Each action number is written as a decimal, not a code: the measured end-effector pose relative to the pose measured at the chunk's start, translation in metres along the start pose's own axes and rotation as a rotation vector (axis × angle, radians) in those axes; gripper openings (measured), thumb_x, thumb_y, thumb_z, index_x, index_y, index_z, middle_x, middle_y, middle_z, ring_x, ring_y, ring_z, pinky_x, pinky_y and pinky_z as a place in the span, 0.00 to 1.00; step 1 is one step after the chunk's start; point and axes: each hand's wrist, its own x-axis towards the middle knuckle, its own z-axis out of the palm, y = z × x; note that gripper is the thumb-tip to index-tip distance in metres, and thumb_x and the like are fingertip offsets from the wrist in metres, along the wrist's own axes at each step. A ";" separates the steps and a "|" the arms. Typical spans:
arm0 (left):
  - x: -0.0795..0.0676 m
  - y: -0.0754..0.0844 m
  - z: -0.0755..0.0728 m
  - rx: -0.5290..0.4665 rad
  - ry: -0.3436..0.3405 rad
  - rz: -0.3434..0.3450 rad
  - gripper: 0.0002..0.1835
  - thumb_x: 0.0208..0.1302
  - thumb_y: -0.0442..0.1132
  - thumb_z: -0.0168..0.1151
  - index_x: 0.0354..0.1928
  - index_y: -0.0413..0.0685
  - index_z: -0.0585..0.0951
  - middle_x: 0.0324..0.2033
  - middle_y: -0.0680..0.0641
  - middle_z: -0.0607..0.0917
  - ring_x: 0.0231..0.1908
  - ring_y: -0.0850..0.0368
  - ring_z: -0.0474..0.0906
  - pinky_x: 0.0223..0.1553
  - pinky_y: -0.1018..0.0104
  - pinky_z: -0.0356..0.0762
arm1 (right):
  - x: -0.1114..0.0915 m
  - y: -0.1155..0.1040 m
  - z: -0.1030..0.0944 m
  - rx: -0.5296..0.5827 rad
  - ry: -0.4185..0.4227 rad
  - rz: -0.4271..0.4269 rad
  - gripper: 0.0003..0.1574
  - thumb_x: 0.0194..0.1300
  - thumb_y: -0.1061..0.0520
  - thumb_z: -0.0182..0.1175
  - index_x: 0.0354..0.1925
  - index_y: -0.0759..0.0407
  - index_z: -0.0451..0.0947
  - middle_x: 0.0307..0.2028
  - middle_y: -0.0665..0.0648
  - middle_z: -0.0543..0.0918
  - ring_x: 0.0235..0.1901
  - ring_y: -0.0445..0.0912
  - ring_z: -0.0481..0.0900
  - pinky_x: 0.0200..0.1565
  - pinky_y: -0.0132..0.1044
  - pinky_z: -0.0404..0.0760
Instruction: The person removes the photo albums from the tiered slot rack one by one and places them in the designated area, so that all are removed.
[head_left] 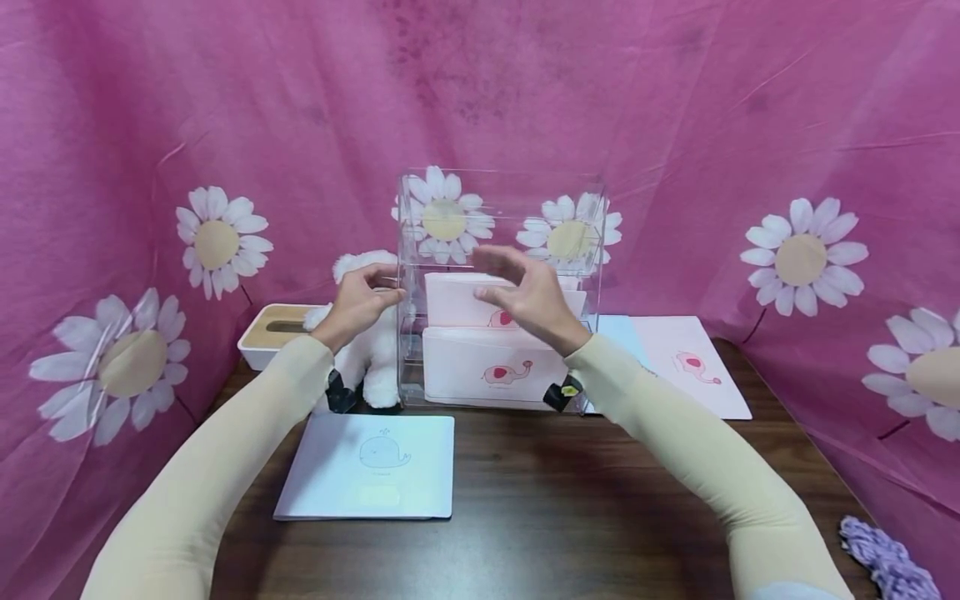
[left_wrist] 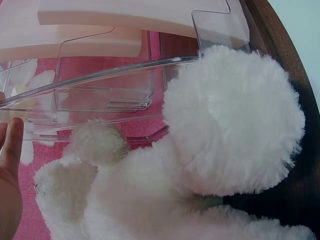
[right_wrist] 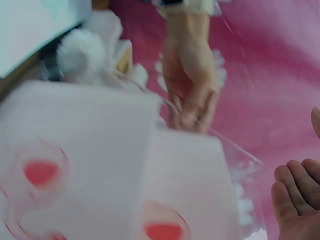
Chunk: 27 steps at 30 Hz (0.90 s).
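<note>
A clear acrylic rack (head_left: pixel 502 183) stands upright at the back of the table. Pink-white booklets with red elephant drawings fill its lower tiers, among them a front booklet (head_left: pixel 465 367). My left hand (head_left: pixel 356 304) is at the rack's left side, thumb and fingers on either side of its edge; the right wrist view shows this left hand (right_wrist: pixel 192 75) there too. My right hand (head_left: pixel 528 296) is in front of the rack's right half, thumb apart from straight fingers, nothing held. Beside the rack, partly behind my left arm, sits a white fluffy plush toy (left_wrist: pixel 230 120).
A whale-drawing booklet (head_left: pixel 405 467) lies at the front left. To the rack's right are an elephant booklet (head_left: pixel 675 358) and a light-blue one (head_left: pixel 622 333). A wooden-lidded white box (head_left: pixel 258 350) stands back left; purple knitted fabric (head_left: pixel 888 558) is front right.
</note>
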 end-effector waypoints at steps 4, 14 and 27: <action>-0.001 0.000 0.000 0.008 -0.002 -0.014 0.25 0.65 0.33 0.66 0.65 0.42 0.78 0.58 0.35 0.82 0.58 0.43 0.80 0.43 0.80 0.77 | 0.009 -0.002 -0.023 0.008 0.044 0.003 0.36 0.61 0.65 0.69 0.67 0.62 0.73 0.64 0.64 0.80 0.64 0.55 0.78 0.67 0.46 0.77; -0.001 -0.001 0.002 0.023 0.000 -0.018 0.25 0.66 0.34 0.66 0.65 0.42 0.78 0.56 0.35 0.83 0.55 0.46 0.80 0.42 0.78 0.77 | 0.011 0.012 -0.074 -0.024 0.164 -0.012 0.36 0.61 0.64 0.70 0.67 0.62 0.74 0.64 0.65 0.80 0.65 0.54 0.78 0.69 0.41 0.74; -0.002 0.000 0.001 0.030 0.000 -0.026 0.26 0.66 0.35 0.67 0.66 0.43 0.77 0.56 0.37 0.82 0.58 0.45 0.79 0.46 0.73 0.78 | 0.003 0.034 -0.098 -0.046 0.209 0.074 0.37 0.62 0.59 0.71 0.68 0.60 0.73 0.64 0.64 0.80 0.65 0.52 0.78 0.70 0.46 0.73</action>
